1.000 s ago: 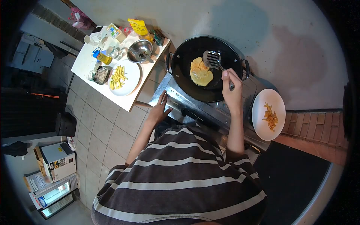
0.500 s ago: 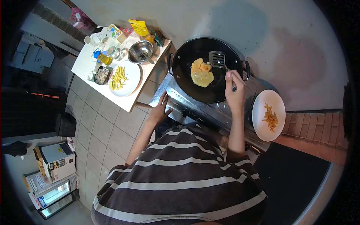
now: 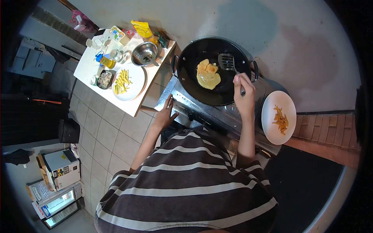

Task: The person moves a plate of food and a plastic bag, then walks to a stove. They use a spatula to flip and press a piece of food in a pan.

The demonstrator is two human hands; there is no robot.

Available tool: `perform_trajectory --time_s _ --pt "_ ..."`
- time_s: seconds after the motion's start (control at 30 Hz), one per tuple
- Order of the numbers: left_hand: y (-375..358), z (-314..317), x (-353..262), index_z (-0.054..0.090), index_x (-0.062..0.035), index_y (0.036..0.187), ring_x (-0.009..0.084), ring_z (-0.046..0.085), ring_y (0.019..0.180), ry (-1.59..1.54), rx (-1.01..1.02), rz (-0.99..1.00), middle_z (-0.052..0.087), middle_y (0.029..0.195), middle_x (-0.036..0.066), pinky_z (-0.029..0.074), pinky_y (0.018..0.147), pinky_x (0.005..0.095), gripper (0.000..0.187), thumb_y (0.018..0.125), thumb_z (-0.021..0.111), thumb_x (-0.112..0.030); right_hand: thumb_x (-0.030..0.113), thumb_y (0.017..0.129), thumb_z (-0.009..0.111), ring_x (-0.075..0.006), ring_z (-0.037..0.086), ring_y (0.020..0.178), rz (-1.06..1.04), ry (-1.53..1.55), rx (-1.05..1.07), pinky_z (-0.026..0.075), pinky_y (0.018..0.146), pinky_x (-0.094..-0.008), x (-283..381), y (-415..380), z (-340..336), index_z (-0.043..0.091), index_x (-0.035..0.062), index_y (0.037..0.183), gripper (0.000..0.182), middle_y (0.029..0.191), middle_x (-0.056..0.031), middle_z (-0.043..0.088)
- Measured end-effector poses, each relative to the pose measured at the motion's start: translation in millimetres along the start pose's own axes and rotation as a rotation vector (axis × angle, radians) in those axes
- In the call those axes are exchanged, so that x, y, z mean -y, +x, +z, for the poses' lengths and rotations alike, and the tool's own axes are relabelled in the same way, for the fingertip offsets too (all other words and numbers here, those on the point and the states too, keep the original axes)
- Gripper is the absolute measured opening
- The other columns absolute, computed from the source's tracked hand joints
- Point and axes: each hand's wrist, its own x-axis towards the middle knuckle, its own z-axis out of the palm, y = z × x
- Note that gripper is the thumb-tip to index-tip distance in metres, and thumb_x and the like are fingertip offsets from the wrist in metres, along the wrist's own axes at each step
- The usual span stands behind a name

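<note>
My right hand (image 3: 244, 93) is closed around the handle of a metal slotted spatula (image 3: 226, 62). The spatula's head is over the inside of a black two-handled pan (image 3: 190, 83), just right of a golden, folded piece of food (image 3: 209, 75) with a browned top part. The pan sits on a steel stove (image 3: 182, 95). At the stove's front left edge rests my left hand (image 3: 165, 115), holding nothing, its fingers stretched out along the metal.
Right of the stove, a white plate (image 3: 268, 128) carries browned fries. On the white table (image 3: 136, 106) at left stand a plate (image 3: 134, 91) of pale fries, a steel bowl (image 3: 136, 58), an oil bottle (image 3: 107, 62) and a yellow bag (image 3: 142, 29). A wall rises behind the pan.
The spatula's head has shifted slightly right, leaving a small gap beside the food. My left hand stays at the stove edge.
</note>
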Motion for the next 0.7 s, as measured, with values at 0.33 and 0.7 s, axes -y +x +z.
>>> perform_trajectory --time_s 0.33,0.7 --pt "0.8 -0.7 -1.2 0.028 0.005 0.146 0.0397 0.057 0.115 0.002 0.053 -0.057 0.001 0.161 0.007 0.053 0.089 0.0479 0.078 0.088 0.065 -0.032 0.01 0.094 0.059 -0.0299 0.054 0.067 -0.037 -0.057 -0.025 0.046 0.066 -0.0341 -4.4 3.9 9.5 0.055 -0.006 0.082 0.02 0.081 -0.0147 0.056" --pt "-0.5 -3.8 -5.0 0.028 0.0055 0.146 0.0406 0.054 0.118 -0.032 0.058 -0.061 0.0 0.162 0.005 0.051 0.091 0.049 0.075 0.089 0.064 -0.028 0.013 0.094 0.062 -0.0139 0.048 0.058 0.21 -0.034 0.15 0.041 0.055 -0.0286 9.5 2.6 -23.2 0.052 0.0006 0.09 0.016 0.075 -0.0075 0.052"
